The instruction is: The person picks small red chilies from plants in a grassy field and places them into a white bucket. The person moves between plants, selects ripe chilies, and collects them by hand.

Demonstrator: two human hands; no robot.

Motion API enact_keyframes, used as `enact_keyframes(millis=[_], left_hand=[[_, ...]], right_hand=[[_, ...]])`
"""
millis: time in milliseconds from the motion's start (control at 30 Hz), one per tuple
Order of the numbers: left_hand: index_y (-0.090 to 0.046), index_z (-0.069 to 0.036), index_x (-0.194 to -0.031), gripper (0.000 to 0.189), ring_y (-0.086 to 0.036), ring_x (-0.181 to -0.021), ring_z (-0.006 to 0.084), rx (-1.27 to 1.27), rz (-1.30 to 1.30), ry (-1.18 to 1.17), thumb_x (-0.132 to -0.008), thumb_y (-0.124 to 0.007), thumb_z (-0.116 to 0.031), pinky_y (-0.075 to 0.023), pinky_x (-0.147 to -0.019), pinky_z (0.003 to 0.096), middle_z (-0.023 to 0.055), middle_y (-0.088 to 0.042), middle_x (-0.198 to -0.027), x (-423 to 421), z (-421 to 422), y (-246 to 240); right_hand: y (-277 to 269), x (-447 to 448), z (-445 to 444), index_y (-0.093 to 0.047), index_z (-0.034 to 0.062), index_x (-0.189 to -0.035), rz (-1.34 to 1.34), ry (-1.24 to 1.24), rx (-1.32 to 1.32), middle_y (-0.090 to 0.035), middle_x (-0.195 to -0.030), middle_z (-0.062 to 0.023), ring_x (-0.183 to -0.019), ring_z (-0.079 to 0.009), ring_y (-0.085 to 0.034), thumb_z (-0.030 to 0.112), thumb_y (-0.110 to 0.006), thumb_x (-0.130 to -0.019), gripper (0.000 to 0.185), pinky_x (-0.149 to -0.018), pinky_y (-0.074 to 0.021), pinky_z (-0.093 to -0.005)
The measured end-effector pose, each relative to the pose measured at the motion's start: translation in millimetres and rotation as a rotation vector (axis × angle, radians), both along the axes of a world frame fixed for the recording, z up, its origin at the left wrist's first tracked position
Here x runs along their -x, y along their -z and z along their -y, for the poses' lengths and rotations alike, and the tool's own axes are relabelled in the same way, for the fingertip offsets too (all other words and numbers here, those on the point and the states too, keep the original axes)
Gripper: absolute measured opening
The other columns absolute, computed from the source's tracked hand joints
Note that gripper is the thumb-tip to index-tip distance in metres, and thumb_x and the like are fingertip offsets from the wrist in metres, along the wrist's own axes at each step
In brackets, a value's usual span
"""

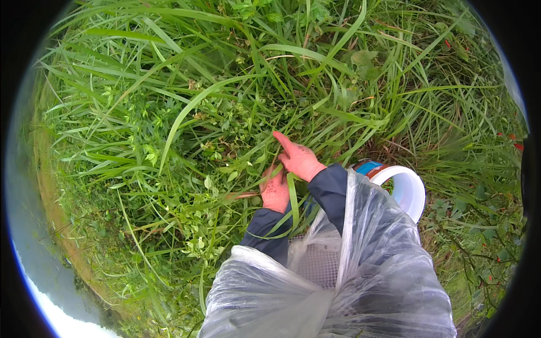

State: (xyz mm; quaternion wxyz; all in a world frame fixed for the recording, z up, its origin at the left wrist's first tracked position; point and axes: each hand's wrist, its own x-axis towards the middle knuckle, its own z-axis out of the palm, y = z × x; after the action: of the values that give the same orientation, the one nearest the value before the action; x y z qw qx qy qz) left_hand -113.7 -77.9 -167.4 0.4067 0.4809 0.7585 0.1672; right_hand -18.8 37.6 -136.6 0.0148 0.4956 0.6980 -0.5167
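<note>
Both my hands wear pink-orange work gloves and sit close together among long green grass blades (211, 93). My left hand (275, 191) is low in the grass, its fingers partly hidden by blades; whether it grips any of them cannot be told. Just above and to the right, my right hand (299, 159) has its index finger stretched toward the upper left, the other fingers curled. A thin brownish stem or blade runs between the two hands, and a bent green blade (292, 198) hangs beside them. What lies under the right palm is hidden.
A white plastic bucket (416, 190) with a brown and blue label lies tipped beside my right sleeve. Clear plastic rainwear (380, 253) covers my arms and lap. Thorny-looking stems with small red spots (477, 262) grow at the right. Leafy weeds (198, 228) stand at the left.
</note>
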Motion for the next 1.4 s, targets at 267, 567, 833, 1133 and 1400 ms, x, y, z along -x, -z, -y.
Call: enact_keyframes(millis=[267,567,833,1133,1400], left_hand=[[-0.059,-0.002,-0.107,0.026,-0.06,-0.094,0.0269,-0.323,0.525,-0.289,-0.081,-0.061,-0.001,-0.0475,-0.08,0.0313,0.0155,-0.06,-0.105,-8.4,-54.8,-137.6],[-0.062,-0.001,-0.104,0.019,-0.058,-0.086,0.0133,-0.645,0.632,-0.041,-0.085,-0.059,-0.001,-0.0461,-0.074,0.0243,0.0072,-0.062,-0.099,-57.6,-87.8,-297.2],[-0.062,-0.001,-0.105,0.021,-0.055,-0.075,0.0086,-0.494,0.779,0.153,-0.085,-0.061,-0.005,-0.0455,-0.067,0.0225,0.0046,-0.062,-0.092,-135.2,-60.0,-349.4],[-0.06,0.002,-0.109,0.023,-0.059,-0.087,0.0113,-0.331,0.996,0.404,-0.087,-0.059,-0.004,-0.0468,-0.077,0.0227,0.0067,-0.064,-0.096,-278.4,13.9,-419.7],[-0.059,0.002,-0.109,0.023,-0.058,-0.084,0.0111,-0.312,1.051,0.509,-0.087,-0.059,-0.007,-0.0461,-0.076,0.0223,0.0067,-0.063,-0.095,-347.3,66.0,-488.1]], right_hand=[[-144.4,-68.1,14.3,-0.045,0.0104,-0.116,-0.811,1.109,0.274,-0.05,-0.068,-0.0012,-0.053,-0.01,-0.046,0.032,-0.057,-0.09,0.035,-0.044,-0.0347,-0.0211],[-273.1,-117.3,47.5,-0.045,0.0083,-0.119,-1.106,1.164,0.25,-0.051,-0.082,-0.0022,-0.064,-0.0122,-0.05,0.023,-0.053,-0.093,0.031,-0.049,-0.0386,-0.0219],[-330.9,-220.7,105.0,-0.049,0.0074,-0.111,-1.311,1.343,0.058,-0.047,-0.079,-0.0007,-0.064,-0.0142,-0.049,0.028,-0.051,-0.094,0.026,-0.051,-0.0403,-0.0244],[-382.1,-347.0,241.0,-0.049,0.0061,-0.113,-1.288,1.603,-0.167,-0.047,-0.077,-0.0007,-0.063,-0.0137,-0.049,0.025,-0.055,-0.09,0.03,-0.048,-0.0397,-0.0239],[-416.3,-394.8,318.3,-0.051,0.0063,-0.107,-1.343,1.601,-0.215,-0.046,-0.077,-0.0004,-0.064,-0.0127,-0.047,0.025,-0.053,-0.092,0.024,-0.051,-0.0381,-0.023]])
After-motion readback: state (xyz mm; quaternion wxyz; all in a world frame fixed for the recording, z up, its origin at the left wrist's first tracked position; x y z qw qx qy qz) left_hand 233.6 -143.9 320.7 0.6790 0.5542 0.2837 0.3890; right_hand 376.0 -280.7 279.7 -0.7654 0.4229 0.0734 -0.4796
